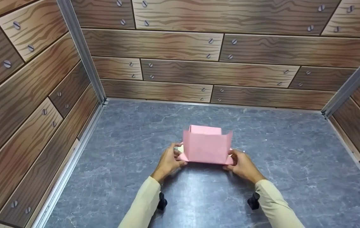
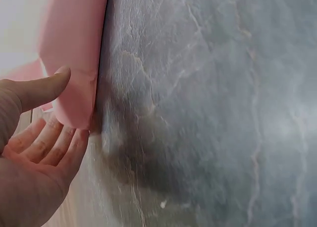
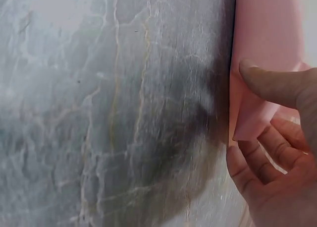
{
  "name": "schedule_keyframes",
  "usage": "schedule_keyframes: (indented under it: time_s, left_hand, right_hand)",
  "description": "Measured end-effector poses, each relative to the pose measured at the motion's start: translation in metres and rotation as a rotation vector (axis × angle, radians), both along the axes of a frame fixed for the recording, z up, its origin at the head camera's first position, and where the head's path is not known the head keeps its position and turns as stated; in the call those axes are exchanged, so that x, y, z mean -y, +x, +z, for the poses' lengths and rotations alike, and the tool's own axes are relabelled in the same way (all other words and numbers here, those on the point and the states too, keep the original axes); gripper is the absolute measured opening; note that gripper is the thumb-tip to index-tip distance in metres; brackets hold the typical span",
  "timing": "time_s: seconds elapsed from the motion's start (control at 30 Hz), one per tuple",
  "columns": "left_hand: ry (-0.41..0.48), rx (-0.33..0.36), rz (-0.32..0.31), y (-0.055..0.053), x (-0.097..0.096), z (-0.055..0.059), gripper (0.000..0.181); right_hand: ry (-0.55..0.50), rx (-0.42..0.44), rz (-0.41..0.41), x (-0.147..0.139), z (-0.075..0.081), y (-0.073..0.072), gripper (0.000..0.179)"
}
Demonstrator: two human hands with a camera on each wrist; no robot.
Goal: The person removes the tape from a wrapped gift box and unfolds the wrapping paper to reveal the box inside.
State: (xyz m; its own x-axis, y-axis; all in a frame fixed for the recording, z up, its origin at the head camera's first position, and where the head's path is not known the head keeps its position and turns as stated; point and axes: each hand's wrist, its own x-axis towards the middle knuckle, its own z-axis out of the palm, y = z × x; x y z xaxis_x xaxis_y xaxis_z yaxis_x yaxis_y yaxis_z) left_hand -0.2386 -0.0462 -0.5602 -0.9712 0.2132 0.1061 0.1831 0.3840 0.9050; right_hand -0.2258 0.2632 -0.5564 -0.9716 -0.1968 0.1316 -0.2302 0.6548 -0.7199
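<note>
A pink folded paper box [image 1: 208, 148] sits on the grey marbled surface, its near panel standing up and its side edges flaring outward. Low flaps stick out at both near corners. My left hand [image 1: 169, 158] holds the left corner flap. In the left wrist view the thumb of that hand [image 2: 39, 152] lies over the pink paper [image 2: 74, 98], its fingers curled behind the flap's end. At the opposite corner my right hand [image 1: 243, 163] grips the other flap. The right wrist view shows the right hand [image 3: 277, 172] with its thumb on the pink paper [image 3: 255, 115] and fingers behind it.
Wood-plank patterned panels [image 1: 180, 47] rise at the back and both sides. Metal strips [image 1: 88, 57] run along the corners and lower edges. A black wrist device [image 1: 163, 202] hangs below the left sleeve [image 1: 143, 202], another [image 1: 253, 201] below the right sleeve [image 1: 275, 202].
</note>
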Motion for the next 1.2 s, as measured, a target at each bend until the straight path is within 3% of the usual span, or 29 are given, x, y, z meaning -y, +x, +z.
schedule_keyframes:
  time_s: [0.13, 0.4, 0.57, 0.77, 0.87, 1.0, 1.17, 1.2]
  left_hand:
    - [0.022, -0.013, -0.035, 0.003, 0.003, 0.0, 0.066]
    - [-0.04, -0.121, -0.118, 0.009, 0.009, 0.0, 0.025]
    - [-0.121, -0.175, -0.204, 0.011, 0.014, 0.0, 0.017]
    - [-0.279, -0.13, -0.289, 0.018, 0.02, 0.003, 0.031]
    - [-0.342, -0.108, -0.306, 0.021, 0.021, 0.006, 0.034]
    - [-0.382, -0.046, -0.312, 0.024, 0.021, 0.01, 0.035]
    - [-0.4, -0.022, -0.347, 0.027, 0.019, 0.011, 0.014]
    - [-0.41, -0.028, -0.357, 0.027, 0.019, 0.01, 0.015]
  right_hand:
    - [-0.026, 0.003, 0.023, -0.004, 0.0, 0.003, 0.039]
    - [-0.075, -0.035, 0.155, -0.01, -0.001, 0.009, 0.036]
    - [-0.042, -0.05, 0.209, -0.015, -0.002, 0.013, 0.03]
    - [-0.032, -0.022, 0.282, -0.021, -0.004, 0.016, 0.02]
    - [-0.015, -0.017, 0.299, -0.023, -0.005, 0.019, 0.027]
    - [0.009, -0.008, 0.262, -0.022, -0.004, 0.022, 0.031]
    - [0.034, 0.039, 0.195, -0.017, -0.002, 0.029, 0.007]
    - [0.039, 0.054, 0.194, -0.016, -0.002, 0.03, 0.013]
